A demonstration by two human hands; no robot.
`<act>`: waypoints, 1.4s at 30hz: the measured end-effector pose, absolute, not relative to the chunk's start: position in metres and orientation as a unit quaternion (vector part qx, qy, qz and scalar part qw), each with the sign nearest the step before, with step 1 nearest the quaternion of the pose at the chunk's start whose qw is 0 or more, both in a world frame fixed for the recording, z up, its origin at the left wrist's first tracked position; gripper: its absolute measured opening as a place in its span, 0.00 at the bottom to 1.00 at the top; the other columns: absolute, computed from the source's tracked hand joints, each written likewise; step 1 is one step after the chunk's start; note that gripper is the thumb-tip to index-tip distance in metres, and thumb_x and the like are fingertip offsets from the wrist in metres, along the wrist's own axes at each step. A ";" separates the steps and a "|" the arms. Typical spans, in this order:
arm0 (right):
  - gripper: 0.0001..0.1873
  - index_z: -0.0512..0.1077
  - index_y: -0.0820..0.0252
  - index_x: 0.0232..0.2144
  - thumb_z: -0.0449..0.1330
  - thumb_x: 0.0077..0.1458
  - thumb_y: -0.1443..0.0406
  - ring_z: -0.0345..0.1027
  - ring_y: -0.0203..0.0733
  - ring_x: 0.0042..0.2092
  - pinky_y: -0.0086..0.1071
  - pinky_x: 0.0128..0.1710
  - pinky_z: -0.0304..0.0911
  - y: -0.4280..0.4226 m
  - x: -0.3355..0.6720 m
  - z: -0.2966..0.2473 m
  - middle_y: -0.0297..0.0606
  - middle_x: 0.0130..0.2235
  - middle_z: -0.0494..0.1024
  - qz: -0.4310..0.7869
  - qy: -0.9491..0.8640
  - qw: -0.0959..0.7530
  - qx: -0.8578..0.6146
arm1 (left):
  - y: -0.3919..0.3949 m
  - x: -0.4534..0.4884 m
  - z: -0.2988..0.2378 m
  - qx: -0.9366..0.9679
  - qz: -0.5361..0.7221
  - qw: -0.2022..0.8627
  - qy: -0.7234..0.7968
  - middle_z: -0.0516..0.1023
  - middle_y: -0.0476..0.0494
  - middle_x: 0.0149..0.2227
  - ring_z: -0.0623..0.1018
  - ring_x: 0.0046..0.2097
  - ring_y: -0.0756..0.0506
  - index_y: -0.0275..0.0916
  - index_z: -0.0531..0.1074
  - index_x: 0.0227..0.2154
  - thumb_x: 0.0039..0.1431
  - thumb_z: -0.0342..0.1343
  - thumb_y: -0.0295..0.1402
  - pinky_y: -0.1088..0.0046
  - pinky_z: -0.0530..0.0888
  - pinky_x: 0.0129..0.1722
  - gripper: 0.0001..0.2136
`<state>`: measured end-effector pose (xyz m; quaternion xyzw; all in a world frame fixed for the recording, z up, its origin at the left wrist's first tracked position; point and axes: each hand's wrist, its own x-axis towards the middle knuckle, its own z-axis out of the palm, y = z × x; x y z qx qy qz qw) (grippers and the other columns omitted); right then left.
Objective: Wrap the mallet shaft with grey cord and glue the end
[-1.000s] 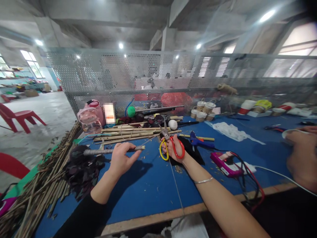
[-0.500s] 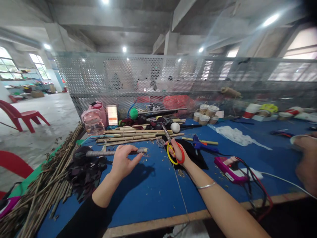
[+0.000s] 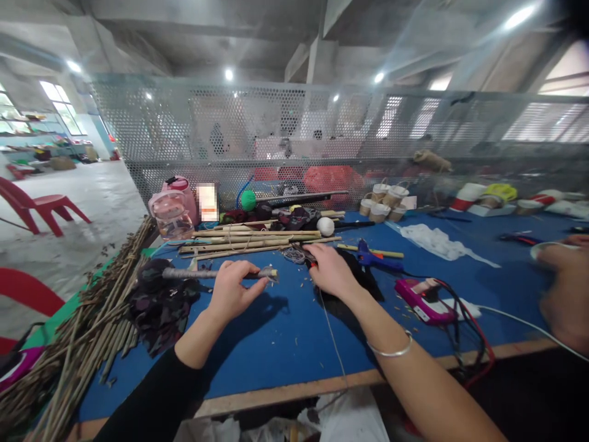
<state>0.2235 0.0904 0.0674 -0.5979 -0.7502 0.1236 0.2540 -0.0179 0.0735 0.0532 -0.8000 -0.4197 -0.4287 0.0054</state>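
Note:
My left hand grips a stick wrapped in grey cord near its right end, where a pale tip shows. Camouflage-patterned dark cloth lies bunched at the stick's left end. Palm down over a black cloth, my right hand has its fingers around a pair of scissors; only a bit of red handle and some dark metal show beneath it. Beside those fingers is a small tangle of grey cord. One thin strand runs from near that hand over the table's front edge.
Bamboo sticks, a white ball and a green ball lie behind the hands. On the right are a blue glue gun, a purple power strip and another person's hand. Dry stems pile up at left.
My right hand has turned palm down and lowered the scissors to the table by the cord tangle; before, they were raised with blades pointing away. My left hand still grips the stick.

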 end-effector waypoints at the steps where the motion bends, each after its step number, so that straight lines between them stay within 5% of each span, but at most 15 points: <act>1: 0.35 0.56 0.57 0.57 0.54 0.44 0.74 0.66 0.41 0.42 0.34 0.40 0.61 0.084 0.212 0.068 0.50 0.56 0.63 0.214 -0.763 0.304 -0.528 | 0.073 -0.018 0.053 -0.802 -0.427 0.008 -0.418 0.76 0.49 0.27 0.73 0.30 0.48 0.39 0.69 0.28 0.53 0.57 0.38 0.68 0.64 0.36 0.08; 3: 0.47 0.41 0.49 0.62 0.56 0.42 0.73 0.66 0.33 0.34 0.31 0.34 0.62 0.073 0.191 0.065 0.48 0.58 0.60 0.422 -0.748 0.334 -0.389 | 0.072 -0.018 0.052 -0.805 -0.421 0.013 -0.418 0.76 0.48 0.28 0.73 0.30 0.47 0.39 0.69 0.28 0.53 0.57 0.38 0.68 0.64 0.36 0.08; 5: 0.52 0.37 0.47 0.62 0.60 0.40 0.71 0.64 0.29 0.30 0.28 0.31 0.61 0.067 0.176 0.057 0.46 0.54 0.64 0.558 -0.697 0.323 -0.314 | 0.068 -0.017 0.052 -0.809 -0.411 0.009 -0.420 0.76 0.48 0.28 0.73 0.31 0.47 0.39 0.68 0.28 0.53 0.56 0.38 0.68 0.64 0.36 0.08; 8: 0.40 0.55 0.58 0.57 0.64 0.40 0.68 0.59 0.28 0.26 0.25 0.27 0.56 0.064 0.176 0.044 0.33 0.35 0.71 0.620 -0.669 0.275 -0.304 | 0.054 -0.018 0.050 -0.824 -0.387 -0.018 -0.414 0.76 0.48 0.29 0.73 0.32 0.47 0.39 0.67 0.29 0.53 0.56 0.36 0.68 0.64 0.37 0.07; 11: 0.15 0.71 0.66 0.36 0.64 0.45 0.63 0.54 0.28 0.24 0.24 0.25 0.51 0.063 0.196 0.043 0.29 0.24 0.66 0.615 -0.701 0.189 -0.307 | 0.035 -0.019 0.046 -0.839 -0.367 -0.048 -0.400 0.76 0.48 0.31 0.73 0.34 0.47 0.39 0.66 0.30 0.53 0.57 0.36 0.66 0.64 0.40 0.07; 16: 0.17 0.70 0.65 0.25 0.59 0.52 0.54 0.42 0.26 0.18 0.24 0.17 0.38 0.058 0.217 0.057 0.24 0.15 0.55 0.657 -0.646 0.258 -0.290 | 0.002 -0.018 0.034 -0.861 -0.305 -0.090 -0.397 0.75 0.48 0.31 0.72 0.35 0.47 0.40 0.66 0.30 0.53 0.57 0.36 0.63 0.62 0.45 0.07; 19: 0.15 0.68 0.62 0.25 0.60 0.51 0.56 0.42 0.26 0.17 0.23 0.16 0.39 0.051 0.212 0.066 0.24 0.16 0.55 0.688 -0.561 0.381 -0.258 | -0.011 -0.015 0.026 -0.870 -0.282 -0.094 -0.393 0.75 0.48 0.31 0.72 0.35 0.47 0.40 0.65 0.31 0.54 0.56 0.36 0.63 0.62 0.46 0.07; 22: 0.13 0.64 0.60 0.24 0.61 0.50 0.57 0.57 0.29 0.23 0.23 0.20 0.53 0.044 0.203 0.074 0.30 0.24 0.66 0.692 -0.484 0.473 -0.250 | -0.017 -0.013 0.020 -0.868 -0.294 -0.082 -0.392 0.75 0.47 0.33 0.72 0.37 0.47 0.40 0.65 0.31 0.55 0.56 0.37 0.62 0.61 0.48 0.07; 27: 0.10 0.63 0.58 0.27 0.57 0.54 0.58 0.64 0.33 0.25 0.30 0.30 0.65 0.052 0.192 0.074 0.29 0.22 0.67 0.759 -0.437 0.390 -0.284 | -0.020 -0.013 0.017 -0.867 -0.316 -0.078 -0.378 0.76 0.48 0.33 0.73 0.36 0.47 0.40 0.65 0.31 0.54 0.57 0.37 0.63 0.61 0.47 0.08; 32: 0.10 0.62 0.60 0.24 0.54 0.55 0.62 0.56 0.29 0.19 0.23 0.20 0.55 0.087 0.183 0.052 0.27 0.18 0.62 0.724 -0.453 0.333 -0.401 | -0.022 -0.014 0.020 -0.867 -0.330 -0.079 -0.365 0.76 0.47 0.33 0.73 0.36 0.48 0.40 0.65 0.31 0.54 0.56 0.38 0.64 0.61 0.45 0.08; 37: 0.13 0.61 0.60 0.21 0.57 0.53 0.61 0.41 0.27 0.17 0.23 0.19 0.47 0.071 0.203 0.065 0.22 0.15 0.51 0.702 -0.506 0.353 -0.357 | -0.020 -0.016 0.023 -0.866 -0.309 -0.073 -0.386 0.76 0.46 0.33 0.73 0.36 0.47 0.40 0.65 0.31 0.56 0.55 0.40 0.63 0.60 0.46 0.09; 42: 0.19 0.66 0.60 0.19 0.62 0.47 0.52 0.55 0.32 0.21 0.29 0.21 0.53 -0.018 0.234 0.116 0.31 0.18 0.62 0.704 -0.603 0.283 -0.245 | -0.011 -0.012 0.023 -0.875 -0.264 -0.079 -0.397 0.76 0.46 0.33 0.72 0.36 0.47 0.39 0.67 0.32 0.58 0.52 0.41 0.65 0.60 0.43 0.10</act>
